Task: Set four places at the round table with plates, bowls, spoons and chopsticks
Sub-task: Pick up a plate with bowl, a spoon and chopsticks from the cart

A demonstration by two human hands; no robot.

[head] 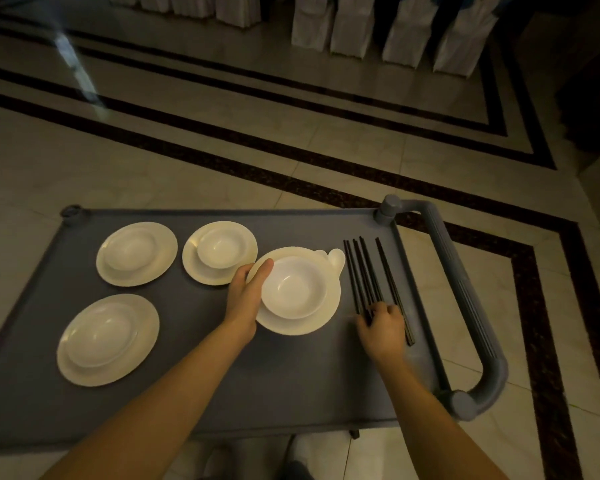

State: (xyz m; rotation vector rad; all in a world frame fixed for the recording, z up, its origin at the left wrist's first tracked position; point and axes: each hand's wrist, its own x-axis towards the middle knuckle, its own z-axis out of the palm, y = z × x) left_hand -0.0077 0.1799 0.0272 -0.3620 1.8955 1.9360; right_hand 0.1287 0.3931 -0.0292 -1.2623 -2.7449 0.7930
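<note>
A grey cart top (205, 375) carries several white plates, each with a white bowl in it. My left hand (245, 297) grips the left rim of the nearest plate (328, 306), which holds a bowl (293, 285). White spoons (336, 259) peek out behind that plate. Black chopsticks (364, 271) lie in a loose row to the right. My right hand (381, 327) rests on their near ends, fingers curled over them. Three other plate-and-bowl sets sit at the back left (136, 252), the back middle (219, 252) and the front left (108, 339).
The cart's grey handle (465, 296) loops along the right side. Around the cart is a glossy tiled floor (222, 133) with dark border stripes. White-covered chairs (378, 26) stand at the far end of the room.
</note>
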